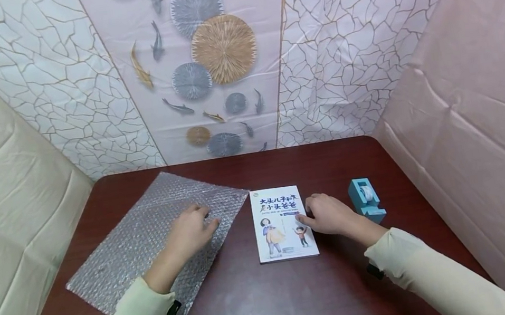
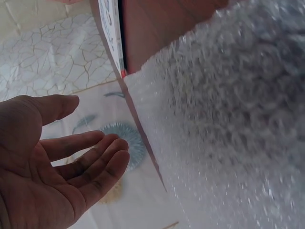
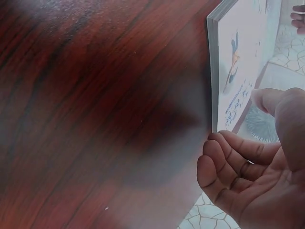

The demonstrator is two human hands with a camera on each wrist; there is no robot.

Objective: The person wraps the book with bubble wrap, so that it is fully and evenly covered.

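Observation:
A picture book (image 1: 285,238) with a white illustrated cover lies flat on the dark red-brown table. At its right edge is my right hand (image 1: 332,214), its thumb over the cover and its fingertips beside the upper part of that edge. The right wrist view shows the gently bent fingers (image 3: 224,157) close to the book's corner, with the thumb well apart from them. Farther left, my left hand (image 1: 190,232) hovers above a sheet of bubble wrap (image 1: 118,265), fingers loosely bent around nothing. Its palm (image 2: 43,191) faces the left wrist camera.
A teal tape dispenser (image 1: 364,198) with a roll of clear tape stands to the right of my right hand. The bubble wrap covers much of the table's left side. Patterned cloth (image 1: 224,49) hangs behind the table, and pale fabric walls (image 1: 482,122) flank both sides.

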